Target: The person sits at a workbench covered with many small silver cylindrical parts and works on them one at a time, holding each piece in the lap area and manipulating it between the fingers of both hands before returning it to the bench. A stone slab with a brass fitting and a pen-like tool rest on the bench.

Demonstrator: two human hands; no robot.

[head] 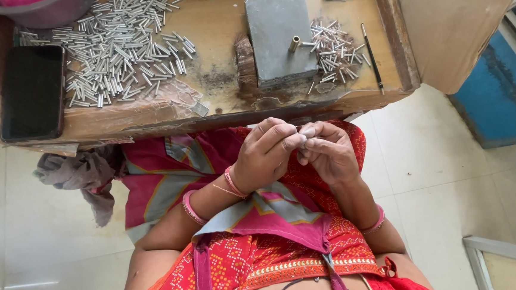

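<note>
Left hand and right hand meet just off the bench's near edge, fingertips pinching something too small to tell; silver tubes heaped at its left end

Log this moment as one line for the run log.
left hand: pinching small metal tube with right hand | held above lap | tube pile on wooden bench | grey block untouched
</note>
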